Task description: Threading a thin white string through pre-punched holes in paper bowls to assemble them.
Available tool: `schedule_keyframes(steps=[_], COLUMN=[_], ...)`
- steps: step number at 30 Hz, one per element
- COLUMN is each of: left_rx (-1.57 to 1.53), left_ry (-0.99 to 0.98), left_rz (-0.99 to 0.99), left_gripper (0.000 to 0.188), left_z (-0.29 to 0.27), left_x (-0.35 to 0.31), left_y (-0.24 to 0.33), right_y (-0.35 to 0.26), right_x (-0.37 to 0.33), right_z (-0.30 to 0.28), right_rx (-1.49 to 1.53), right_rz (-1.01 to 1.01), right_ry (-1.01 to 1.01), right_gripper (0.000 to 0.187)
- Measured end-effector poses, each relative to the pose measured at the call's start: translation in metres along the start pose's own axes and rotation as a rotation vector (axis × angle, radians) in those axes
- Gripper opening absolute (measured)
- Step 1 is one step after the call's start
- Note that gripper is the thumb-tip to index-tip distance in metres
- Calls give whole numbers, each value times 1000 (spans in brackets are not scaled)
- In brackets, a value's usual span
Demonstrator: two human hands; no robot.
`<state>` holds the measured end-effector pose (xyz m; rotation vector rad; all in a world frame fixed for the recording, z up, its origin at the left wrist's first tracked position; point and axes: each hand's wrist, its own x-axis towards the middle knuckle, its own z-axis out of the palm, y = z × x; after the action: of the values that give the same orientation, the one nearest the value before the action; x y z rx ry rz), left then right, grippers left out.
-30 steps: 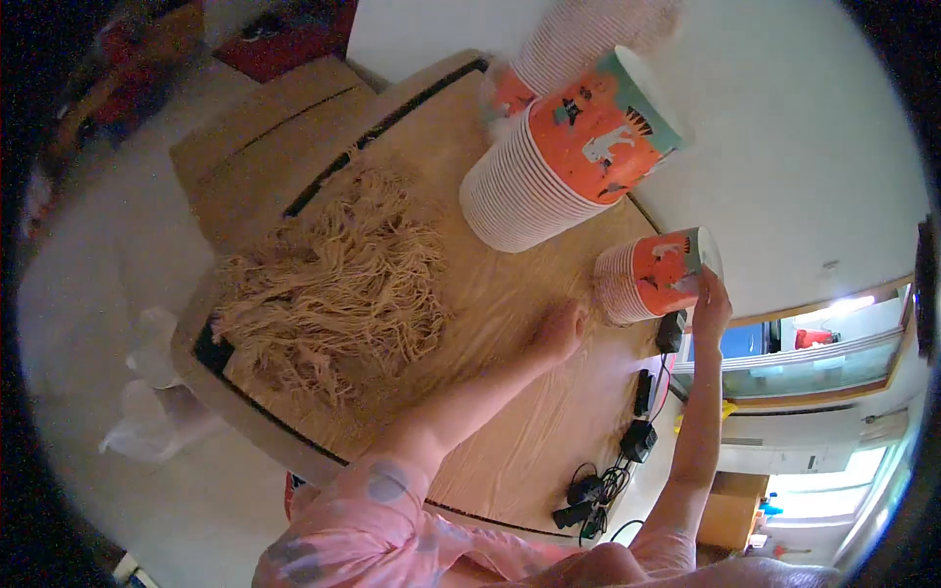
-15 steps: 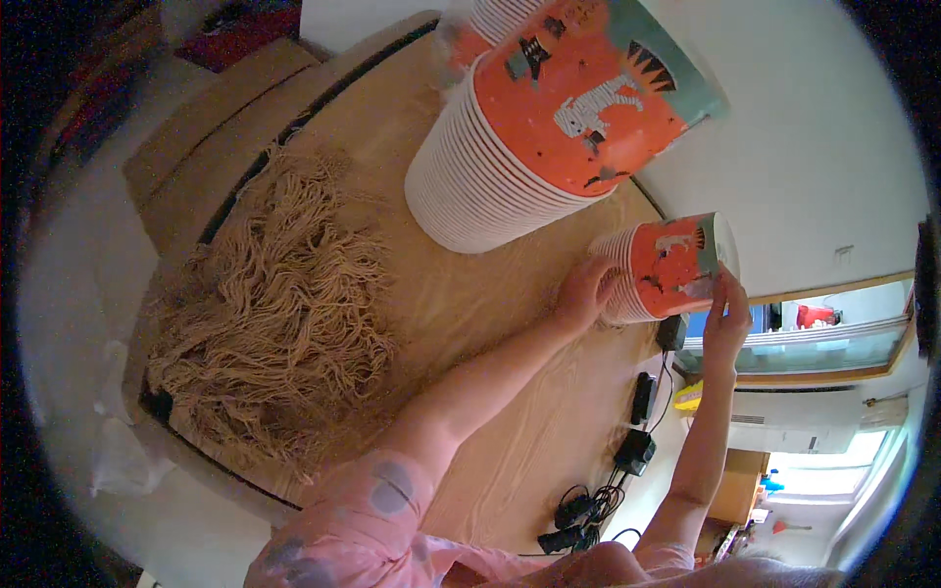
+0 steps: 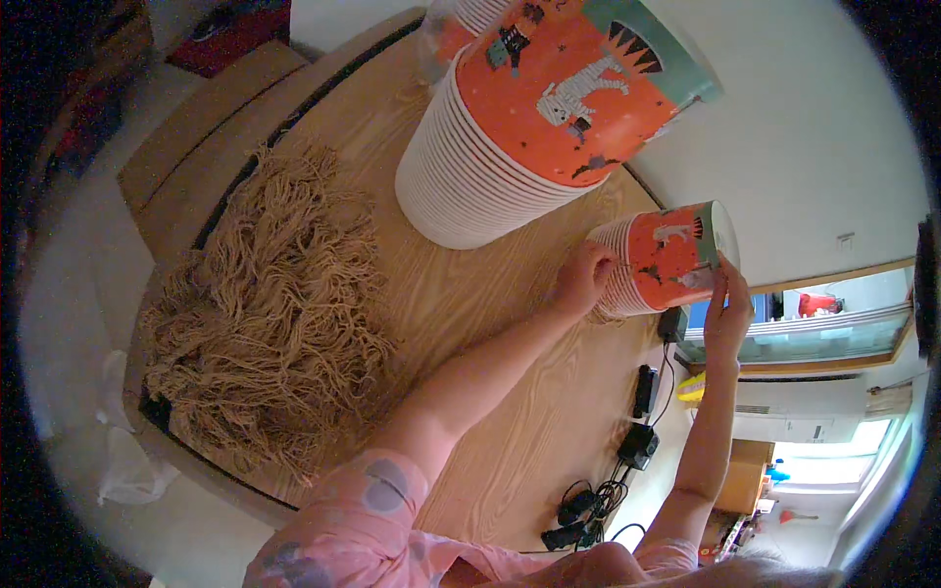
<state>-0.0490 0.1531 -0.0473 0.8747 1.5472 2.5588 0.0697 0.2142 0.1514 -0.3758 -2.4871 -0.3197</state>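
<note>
Both my hands are on a short stack of nested paper cups (image 3: 667,260), printed orange and green at one end, with white rims layered at the other. My left hand (image 3: 586,279) is closed against the white rims, fingertips curled on them. My right hand (image 3: 728,312) grips the printed cup from the side, fingers and thumb at its green end. To the left and nearer the camera stands a much taller-looking stack of matching paper cups (image 3: 490,167), touched by neither hand. A loose heap of tan yarn-like strands (image 3: 274,323) lies on the left of the wooden table (image 3: 490,421).
Another stack of cups (image 3: 461,39) in clear wrap shows partly behind the big stack. Black power adapters (image 3: 638,446) and coiled cables (image 3: 588,505) lie along the table's right edge. A cardboard box (image 3: 206,147) sits beyond the dark-edged left rim. A white wall (image 3: 814,157) rises at upper right.
Almost nothing differs. The view has shifted slightly, and my left fingers look more curled against the cup rims. Both hands stay on the small stack.
</note>
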Motion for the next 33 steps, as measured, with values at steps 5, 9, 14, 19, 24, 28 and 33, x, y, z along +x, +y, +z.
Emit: schedule_keyframes(steps=[5,9,14,19,24,28,33], left_rx=[-13,93,29,-28,145,-36,202], left_ry=[-82,-70,-16,-37,-82,-28,-141], left_rz=[-162,59,-45,-156,185,-181,149], left_gripper=[10,7,9,9,10,12,51], left_z=[0,-2,-2,-2,-2,-2,-3], left_x=[4,8,10,10,9,10,10], left_y=[7,22,10,10,4,3,27], right_y=[-2,-1,0,3,2,-2,-1], right_x=[1,0,1,0,0,3,2], right_z=[-3,-5,-1,-3,1,-1,-4], right_rx=[-5,15,25,5,2,15,-5], right_rz=[-20,24,19,37,44,22,40], right_ry=[8,-11,-11,-12,-19,-3,-30], right_gripper=[23,24,24,23,23,23,22])
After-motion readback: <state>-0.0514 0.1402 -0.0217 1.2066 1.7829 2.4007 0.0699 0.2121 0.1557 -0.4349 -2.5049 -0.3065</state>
